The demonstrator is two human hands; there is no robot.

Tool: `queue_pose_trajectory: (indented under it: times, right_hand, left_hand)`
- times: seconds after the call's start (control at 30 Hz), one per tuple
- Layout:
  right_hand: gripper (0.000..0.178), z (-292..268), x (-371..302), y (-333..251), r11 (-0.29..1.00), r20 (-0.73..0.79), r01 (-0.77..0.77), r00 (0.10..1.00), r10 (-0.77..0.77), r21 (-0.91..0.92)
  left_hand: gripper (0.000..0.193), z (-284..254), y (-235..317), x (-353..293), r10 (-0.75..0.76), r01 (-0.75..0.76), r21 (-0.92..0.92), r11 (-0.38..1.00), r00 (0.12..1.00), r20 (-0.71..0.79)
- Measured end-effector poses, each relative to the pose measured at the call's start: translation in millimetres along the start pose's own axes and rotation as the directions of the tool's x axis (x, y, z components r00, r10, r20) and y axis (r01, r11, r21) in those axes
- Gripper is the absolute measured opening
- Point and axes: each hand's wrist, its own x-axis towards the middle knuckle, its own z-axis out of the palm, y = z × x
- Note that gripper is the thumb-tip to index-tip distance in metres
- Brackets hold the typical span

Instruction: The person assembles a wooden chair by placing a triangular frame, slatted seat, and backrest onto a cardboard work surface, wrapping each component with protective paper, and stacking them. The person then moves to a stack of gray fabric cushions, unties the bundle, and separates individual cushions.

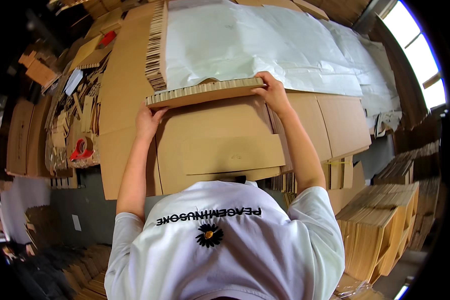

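Both my hands grip a long stack of cardboard strips [207,96], its layered edges facing up. My left hand [147,119] holds the left end, and my right hand [273,94] pinches the right end between thumb and fingers. The stack sits across a large flat cardboard sheet [210,122], just in front of a white plastic sheet [275,42]. Another row of upright cardboard strips [156,50] runs along the plastic's left edge. Closer to me lies a smaller flat cardboard piece [235,154].
On the left, a pile of cardboard scraps [82,107] has a red tape dispenser [81,149] on its near part. Bundles of stacked cardboard [370,235] stand at the lower right. A bright window [417,50] is at the upper right.
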Motion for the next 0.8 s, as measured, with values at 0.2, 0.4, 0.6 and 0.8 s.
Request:
queue_pose_trajectory:
  times: [0.2, 0.4, 0.6, 0.8]
  right_hand:
    - [0.044, 19, -1, 23, 0.990, -0.122, 0.036, 0.991, -0.054, -0.138]
    - [0.021, 34, -30, -10, 0.926, -0.056, 0.164, 0.979, -0.194, -0.340]
    - [0.035, 90, 10, 37, 0.883, 0.361, 0.328, 0.911, -0.200, -0.337]
    - [0.034, 111, 5, 30, 0.811, 0.480, 0.322, 0.875, -0.057, -0.489]
  left_hand:
    - [0.052, 12, -12, 5, 0.131, -0.120, 0.417, 0.901, 0.991, 0.002]
    - [0.058, 18, -19, 7, 0.171, -0.139, 0.523, 0.841, 0.985, -0.013]
    - [0.056, 21, -49, 11, 0.170, -0.140, 0.515, 0.846, 0.985, -0.012]
    - [0.057, 21, -36, 13, 0.131, -0.126, 0.598, 0.792, 0.991, 0.034]
